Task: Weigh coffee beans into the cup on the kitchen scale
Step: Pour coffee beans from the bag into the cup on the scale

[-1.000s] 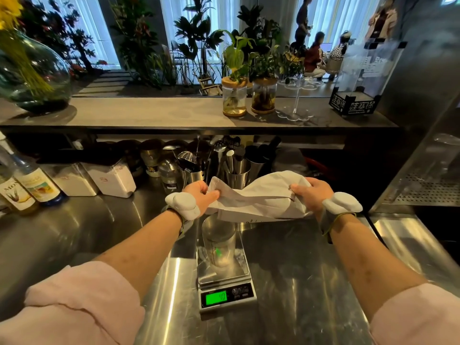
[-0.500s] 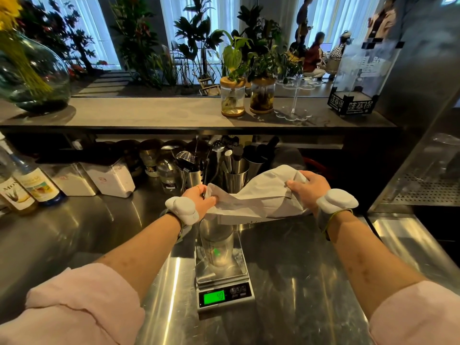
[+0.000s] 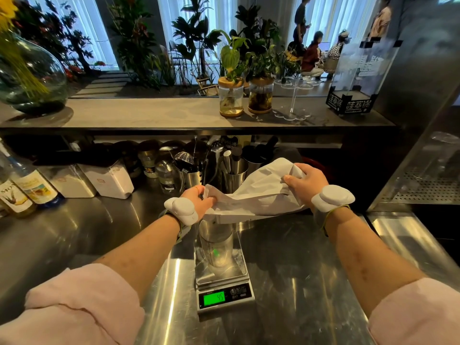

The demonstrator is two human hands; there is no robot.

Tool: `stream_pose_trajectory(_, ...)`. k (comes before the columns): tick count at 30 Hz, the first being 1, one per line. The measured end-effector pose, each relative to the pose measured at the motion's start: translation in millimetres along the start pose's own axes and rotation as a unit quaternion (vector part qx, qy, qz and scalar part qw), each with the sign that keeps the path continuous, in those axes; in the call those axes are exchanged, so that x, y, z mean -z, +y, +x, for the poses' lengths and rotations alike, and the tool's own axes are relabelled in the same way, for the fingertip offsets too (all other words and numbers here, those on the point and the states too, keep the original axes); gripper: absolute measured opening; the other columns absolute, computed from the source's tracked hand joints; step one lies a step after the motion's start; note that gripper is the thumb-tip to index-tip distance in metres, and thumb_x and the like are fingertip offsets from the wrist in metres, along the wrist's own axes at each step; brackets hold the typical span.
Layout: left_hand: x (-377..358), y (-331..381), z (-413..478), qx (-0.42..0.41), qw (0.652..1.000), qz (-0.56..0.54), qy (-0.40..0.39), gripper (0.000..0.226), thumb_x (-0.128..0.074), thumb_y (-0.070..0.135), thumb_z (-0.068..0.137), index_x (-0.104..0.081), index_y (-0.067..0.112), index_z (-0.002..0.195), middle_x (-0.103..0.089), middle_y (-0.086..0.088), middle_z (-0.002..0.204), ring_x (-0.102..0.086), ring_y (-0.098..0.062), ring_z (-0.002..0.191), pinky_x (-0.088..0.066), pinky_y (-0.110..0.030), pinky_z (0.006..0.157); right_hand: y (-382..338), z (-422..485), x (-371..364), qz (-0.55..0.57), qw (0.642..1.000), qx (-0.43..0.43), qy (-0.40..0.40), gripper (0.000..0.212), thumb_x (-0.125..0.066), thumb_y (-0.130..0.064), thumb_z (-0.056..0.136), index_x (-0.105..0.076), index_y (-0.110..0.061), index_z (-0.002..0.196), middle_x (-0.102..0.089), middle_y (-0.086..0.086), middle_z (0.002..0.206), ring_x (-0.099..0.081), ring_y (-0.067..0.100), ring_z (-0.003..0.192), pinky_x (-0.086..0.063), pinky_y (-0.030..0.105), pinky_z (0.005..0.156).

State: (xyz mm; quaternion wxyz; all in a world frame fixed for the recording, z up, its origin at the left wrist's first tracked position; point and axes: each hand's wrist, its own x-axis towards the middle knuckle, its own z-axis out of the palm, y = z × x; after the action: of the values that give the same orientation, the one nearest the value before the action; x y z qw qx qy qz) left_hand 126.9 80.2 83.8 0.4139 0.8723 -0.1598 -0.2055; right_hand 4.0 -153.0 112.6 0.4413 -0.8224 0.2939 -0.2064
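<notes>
Left hand (image 3: 199,199): pinches the white bag's (image 3: 256,195) mouth above the steel cup (image 3: 216,245), to aim the beans.
Right hand (image 3: 307,183): grips the raised bottom, so they slide.

- One kitchen scale (image 3: 225,287) on the worktop (image 3: 298,282), one metal cup (image 3: 216,245) standing on it.
- One white paper bag (image 3: 256,195).
- Two hands: left (image 3: 199,199), right (image 3: 307,183).
- Two white wrist bands (image 3: 180,210).
- Two syrup bottles (image 3: 32,185) at the left.
- Two white lidded canisters (image 3: 109,180).
- Two plant jars (image 3: 231,98) on the shelf (image 3: 149,113).
- One round glass vase (image 3: 29,80).
</notes>
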Motion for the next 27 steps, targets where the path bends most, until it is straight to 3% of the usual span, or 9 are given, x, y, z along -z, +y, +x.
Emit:
stream_pose_trajectory(19,-3.7,-2.3,-0.6,0.012,1.0,-0.003,-0.004,0.04,-0.057,0.023,0.088,-0.051,0.011,0.126,-0.064,-0.011,0.117,-0.063,-0.03,0.102,-0.055,-0.047,0.088,-5.9,0.8,1.1,-0.024,1.0,0.005,-0.001,0.041,-0.064,-0.024,0.088,-0.056,-0.017,0.127,-0.063,0.006,0.118,-0.056,0.022,0.099,-0.048,0.039,0.088)
stream_pose_trajectory(27,-4.4,-2.6,0.0,0.01,1.0,-0.006,-0.005,0.037,-0.057,0.022,0.088,-0.053,0.011,0.123,-0.065,-0.009,0.112,-0.064,-0.03,0.1,-0.056,-0.047,0.086,-7.2,-0.5,0.3,-0.027,1.0,-0.003,0.0,0.041,-0.064,-0.025,0.087,-0.056,-0.018,0.127,-0.063,0.007,0.118,-0.059,0.027,0.106,-0.049,0.041,0.09)
